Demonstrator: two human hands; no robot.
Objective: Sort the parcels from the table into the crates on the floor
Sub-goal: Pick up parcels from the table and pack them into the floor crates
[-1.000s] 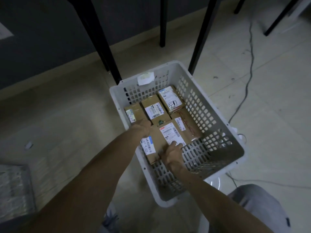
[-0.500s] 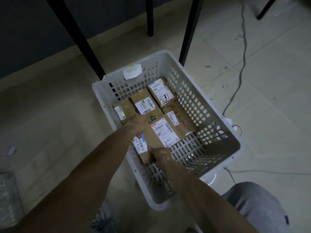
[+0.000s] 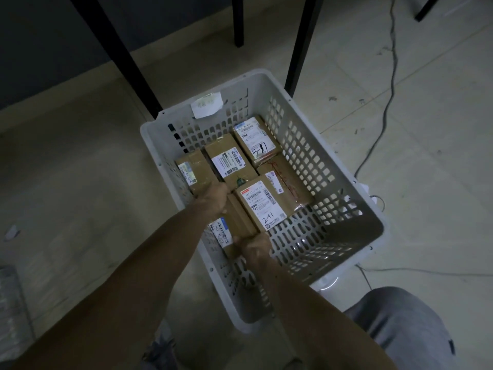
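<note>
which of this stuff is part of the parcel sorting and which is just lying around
Job:
white crate
held parcel
parcels already in the crate
left hand
right hand

Lying about:
floor cable
paper scrap on the floor

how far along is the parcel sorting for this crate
Done: five labelled parcels lie in the white crate. In hand: left hand and right hand grip a sixth parcel at its near-left wall. Left: unclear, the tabletop is out of view.
</note>
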